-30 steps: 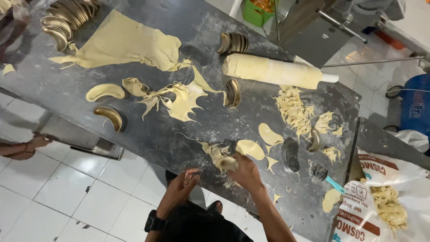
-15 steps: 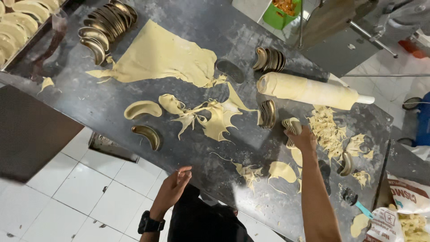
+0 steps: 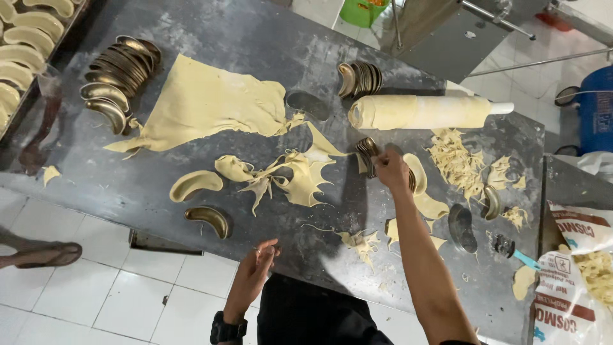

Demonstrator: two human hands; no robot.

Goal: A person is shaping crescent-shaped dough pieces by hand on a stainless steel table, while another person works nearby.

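- The right hand [image 3: 391, 167] has come up from the counter's [image 3: 255, 32] near edge and now clamps a crescent mould [image 3: 367, 149] mid-counter, below the dough-wrapped rolling pin [image 3: 421, 112].
- The left hand [image 3: 257, 271] stays loosely curled, empty, at the near edge.

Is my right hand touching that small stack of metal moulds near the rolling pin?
Touching: the head view shows the right hand with its fingers closed on the stack of metal moulds.

The right hand [image 3: 391, 167] is covering part of the small stack of curved brass moulds [image 3: 366, 149] at its fingertips, so their number is staying unclear. Far left of this grip, the tray of pale dough crescents [image 3: 25, 38] is running off the edge.
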